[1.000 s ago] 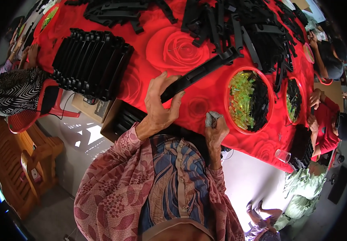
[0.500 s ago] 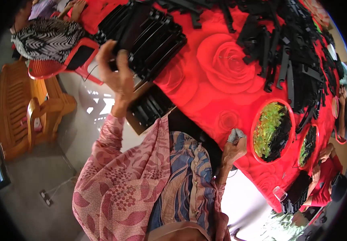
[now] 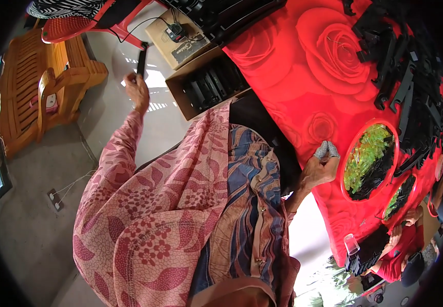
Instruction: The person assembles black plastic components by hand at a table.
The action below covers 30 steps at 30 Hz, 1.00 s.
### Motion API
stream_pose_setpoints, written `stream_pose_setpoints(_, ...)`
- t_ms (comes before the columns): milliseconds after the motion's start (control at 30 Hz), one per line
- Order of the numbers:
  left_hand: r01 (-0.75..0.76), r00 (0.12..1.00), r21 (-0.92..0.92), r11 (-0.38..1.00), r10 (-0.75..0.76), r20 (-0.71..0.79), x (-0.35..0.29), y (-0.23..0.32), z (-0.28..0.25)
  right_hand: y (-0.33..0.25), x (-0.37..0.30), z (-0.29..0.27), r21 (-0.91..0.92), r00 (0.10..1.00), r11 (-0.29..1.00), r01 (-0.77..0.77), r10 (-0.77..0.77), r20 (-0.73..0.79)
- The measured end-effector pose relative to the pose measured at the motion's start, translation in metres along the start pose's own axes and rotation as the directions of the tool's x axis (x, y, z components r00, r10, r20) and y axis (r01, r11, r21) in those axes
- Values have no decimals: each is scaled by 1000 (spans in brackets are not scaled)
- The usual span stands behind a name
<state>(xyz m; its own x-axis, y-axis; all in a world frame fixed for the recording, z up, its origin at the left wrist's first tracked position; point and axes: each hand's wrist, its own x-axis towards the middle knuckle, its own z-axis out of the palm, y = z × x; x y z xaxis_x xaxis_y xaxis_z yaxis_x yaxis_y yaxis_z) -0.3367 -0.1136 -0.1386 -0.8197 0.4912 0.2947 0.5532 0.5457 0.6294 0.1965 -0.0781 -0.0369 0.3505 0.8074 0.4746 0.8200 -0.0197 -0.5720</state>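
Note:
My left hand (image 3: 137, 92) is out over the floor at the left, its fingers closed on one end of a slim black plastic part (image 3: 142, 60) that points up and away. My right hand (image 3: 320, 171) rests by the red table's near edge, close to an oval red-rimmed tray (image 3: 343, 176) of yellow-green and black small pieces. Grey covers (image 3: 327, 148) wrap its thumb and fingertips, which are pinched together. Whatever sits in that pinch, if anything, is hidden. An open cardboard box (image 3: 179, 98) with black parts (image 3: 214, 84) stands below the table's left edge, right of my left hand.
Piled black parts (image 3: 411, 97) cover the table's right side; more are stacked (image 3: 231, 20) at the top. A closed carton (image 3: 162, 36) bears a small black device (image 3: 176, 31). A wooden bench (image 3: 24, 97) and red chair (image 3: 68, 28) stand left. A co-worker in red (image 3: 398, 253) works lower right.
My left hand has moved from beside the black stack down and left over the floor, and now a black part shows in it. The view has shifted; my right hand keeps its pinch.

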Motion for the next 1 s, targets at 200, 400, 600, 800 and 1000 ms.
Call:
stream_pose_setpoints(200,87,835,115,990,-135,533,-117,-25,37,0,-1,0,-26,1000,999,27,-27,-9)
stream_pose_setpoints(400,313,679,246,917,-397,618,-133,-38,152,-3,-1,0,-73,999,997,-19,22,45)
stream_pose_setpoints(600,308,802,97,946,-313,508,-131,-18,212,-7,0,2,-57,999,998,17,-15,50)
stream_pose_setpoints(800,253,777,179,951,-310,547,-161,8,264,3,-1,-6,-146,1000,989,19,-16,27)
stream_pose_setpoints(1000,-591,615,237,771,241,751,-144,-72,310,-6,6,-7,-130,996,988,87,-82,44)
